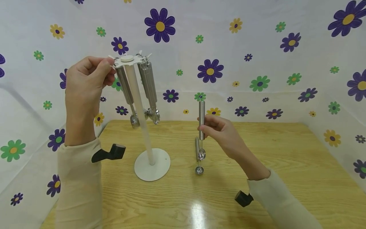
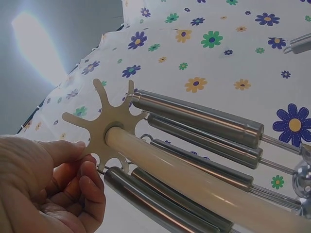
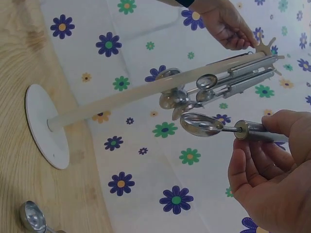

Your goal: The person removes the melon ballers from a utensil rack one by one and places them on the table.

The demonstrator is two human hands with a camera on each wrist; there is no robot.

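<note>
A white rack has a round base, a straight pole and a star-shaped top. My left hand pinches one prong of that top between thumb and forefinger. Several steel scoops with cylindrical handles hang from the prongs, bowls down. To the right of the rack, my right hand holds another steel scoop by its handle, upright with the ring end up; its small rounded bowl shows in the right wrist view. Behind it in the head view, one more scoop lies on the table.
The wooden table carries the rack's base left of centre. A white cloth with printed flowers hangs behind the table and along its sides. Each sleeve has a small black mount at the wrist.
</note>
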